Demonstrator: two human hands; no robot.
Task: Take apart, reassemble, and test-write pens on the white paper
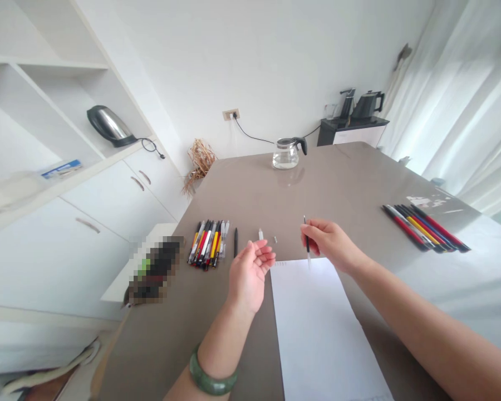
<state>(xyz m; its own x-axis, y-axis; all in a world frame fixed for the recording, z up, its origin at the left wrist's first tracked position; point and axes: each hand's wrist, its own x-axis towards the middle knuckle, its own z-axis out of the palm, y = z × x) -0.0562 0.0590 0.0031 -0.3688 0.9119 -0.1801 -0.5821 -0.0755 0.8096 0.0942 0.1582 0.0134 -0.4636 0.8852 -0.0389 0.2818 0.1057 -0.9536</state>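
My right hand (322, 238) pinches a pen refill (307, 243) near its upper part. The refill is dark with a clear lower end and stands almost upright over the top edge of a white sheet of paper (321, 323). My left hand (253, 273) is half turned up, its fingers loosely extended and nothing seen in them. Just beyond it lie a clear-white pen part (260, 234), partly covered by the fingers, and a small metal spring (275, 240). A black pen barrel (236, 239) lies to the left of that hand.
Several click pens (209, 245) lie bunched on the left of the brown table (242, 192). A row of several pens (426, 228) is at the right. A glass pot (285, 156) of clear liquid stands at the far edge. Left of the table is a blurred-out patch (156, 273).
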